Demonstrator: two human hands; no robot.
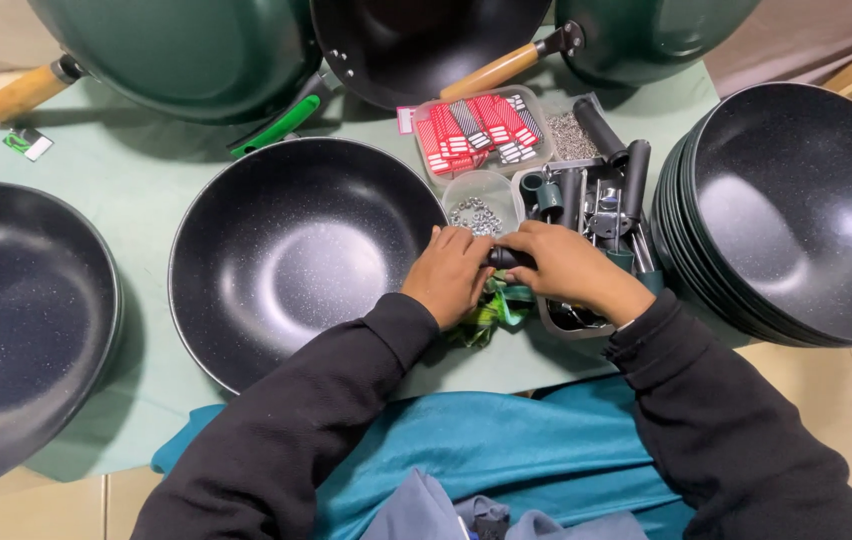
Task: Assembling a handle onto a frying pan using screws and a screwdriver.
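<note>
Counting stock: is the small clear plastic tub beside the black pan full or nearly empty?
Nearly empty: the small clear plastic tub holds only a thin layer of small silvery metal pieces on its bottom, its upper part bare.

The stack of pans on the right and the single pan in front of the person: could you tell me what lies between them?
In the head view, both hands gripping a black handle, plus a tray of parts.

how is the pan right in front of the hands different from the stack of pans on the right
The single pan lies alone and flat on the green cloth, touched by the left hand. The stack of pans is several nested together, tilted toward the middle of the table, at the table's right edge with no hand on it; the right hand is beside it. Both are round, with dark speckled insides and no handle fitted in view.
</note>
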